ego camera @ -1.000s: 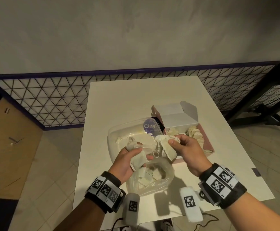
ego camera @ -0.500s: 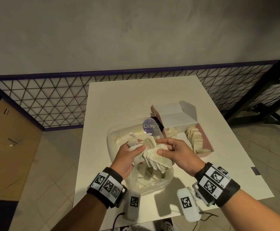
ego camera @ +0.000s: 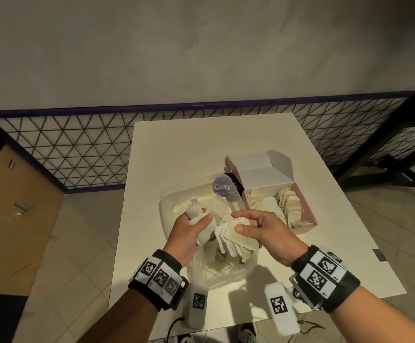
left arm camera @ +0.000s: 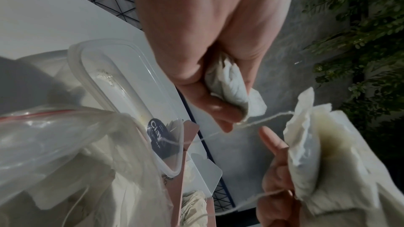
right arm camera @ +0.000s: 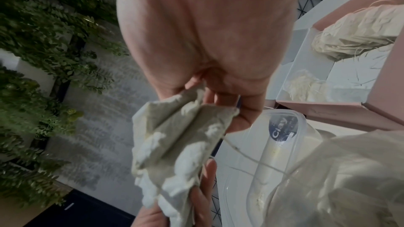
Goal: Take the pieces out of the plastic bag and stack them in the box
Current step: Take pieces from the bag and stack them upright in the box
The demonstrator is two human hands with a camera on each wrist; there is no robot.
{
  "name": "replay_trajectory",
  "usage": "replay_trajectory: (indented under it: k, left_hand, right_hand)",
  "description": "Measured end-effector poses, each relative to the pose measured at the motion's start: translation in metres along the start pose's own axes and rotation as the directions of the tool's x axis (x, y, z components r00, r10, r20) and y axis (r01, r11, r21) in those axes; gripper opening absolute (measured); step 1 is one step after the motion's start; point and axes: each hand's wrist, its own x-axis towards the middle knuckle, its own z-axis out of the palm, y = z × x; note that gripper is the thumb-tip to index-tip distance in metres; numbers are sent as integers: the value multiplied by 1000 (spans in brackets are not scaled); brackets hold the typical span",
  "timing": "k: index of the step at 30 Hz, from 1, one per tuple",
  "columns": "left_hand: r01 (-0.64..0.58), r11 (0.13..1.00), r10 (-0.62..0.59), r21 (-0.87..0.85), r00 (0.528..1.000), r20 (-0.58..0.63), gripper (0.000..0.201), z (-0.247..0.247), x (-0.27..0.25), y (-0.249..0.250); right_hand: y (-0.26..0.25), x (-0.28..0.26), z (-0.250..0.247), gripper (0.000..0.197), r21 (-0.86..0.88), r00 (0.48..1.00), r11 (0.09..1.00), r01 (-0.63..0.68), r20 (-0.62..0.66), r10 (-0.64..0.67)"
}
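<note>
On the tabletop [ego camera: 201, 149] three containers are set close together: a clear tub [ego camera: 176, 196] at the middle, a pink box [ego camera: 307, 211] touching its right side, and a plastic bag [ego camera: 226, 271] nearest the person. In the box a row of pieces [ego camera: 290, 206] is already stood on edge along the right wall, and a small loose heap is seen at its left end. More pieces are left in the bag.

Above the bag, a fanned bundle [ego camera: 233, 240] is pinched by the right hand [ego camera: 265, 231], thumb on top and fingers beneath. A crumpled wad [ego camera: 201, 225] is gripped by the left hand [ego camera: 189, 233], its fingers curled round it. In the left wrist view a string [left arm camera: 262, 120] is seen running taut between wad and bundle, and another thread trails toward the bag.

The step in hand is judged to be the squaring-up of the bundle before it is carried to the box. It is best done if the strings are freed first, so that nothing is dragged from the bag. The pieces should be aligned flat against each other, held lightly, since the paper looks easily torn, and set on edge against the existing row.
</note>
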Motion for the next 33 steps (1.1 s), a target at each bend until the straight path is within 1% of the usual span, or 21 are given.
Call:
replay_trajectory:
  k: [2, 4, 7, 9, 12, 15, 17, 20, 22, 25, 27, 29, 31, 33]
  left_hand:
    - [-4, 1000, 4, -19, 1000, 2, 23, 2, 0, 0]
    - [-1, 999, 2, -41, 1000, 17, 28, 5, 0, -1]
    - [21, 999, -19, -42, 999, 33, 24, 11, -2, -4]
    - [51, 997, -47, -62, 997, 57, 23, 17, -4, -5]
    - [77, 991, -69, -113, 995, 74, 35, 20, -6, -6]
    - [85, 989, -74, -122, 994, 85, 48, 22, -7, -7]
    - [98, 987, -88, -129, 993, 84, 47, 21, -7, -8]
    - [124, 979, -108, -164, 989, 104, 39, 20, -7, -9]
    - [154, 966, -128, -209, 983, 132, 37, 19, -8, -7]
    - [221, 930, -187, -293, 972, 139, 40, 13, -7, -4]
    - [243, 908, -218, -340, 970, 113, 36, 8, -5, 0]
    - [250, 871, -240, -422, 968, 77, 30, 0, -2, 1]
    - [240, 845, -265, -478, 964, 15, 35, -8, 2, -2]
    - [243, 856, -289, -456, 957, -33, 43, -12, 4, -3]
  right_hand:
    - [2, 0, 1, 32, -6, 1000, 1000, -4, -1, 4]
    - [2, 2, 4, 27, -4, 1000, 1000, -22, -2, 22]
    - [6, 5, 10, 24, -8, 998, 999, -53, 18, 53]
    - [6, 6, 15, 24, -16, 999, 999, -43, -3, 43]
    - [8, 9, 19, 21, -38, 998, 999, -32, -56, 30]
    - [12, 12, 22, 16, -123, 996, 992, -18, -91, 6]
    - [16, 14, 22, 11, -154, 993, 987, -44, -113, 27]
    - [17, 15, 22, 9, -167, 989, 982, -87, -130, 66]
    - [14, 12, 22, 10, -147, 989, 983, -114, -111, 98]
    - [11, 8, 17, 5, -94, 992, 989, -118, -54, 113]
    - [10, 6, 12, 6, -67, 994, 992, -107, -30, 106]
    - [10, 4, 6, 10, -8, 995, 995, -101, -16, 101]
    - [9, 4, 1, 13, 73, 995, 992, -102, -9, 103]
    - [8, 3, -4, 18, 149, 995, 984, -95, -11, 98]
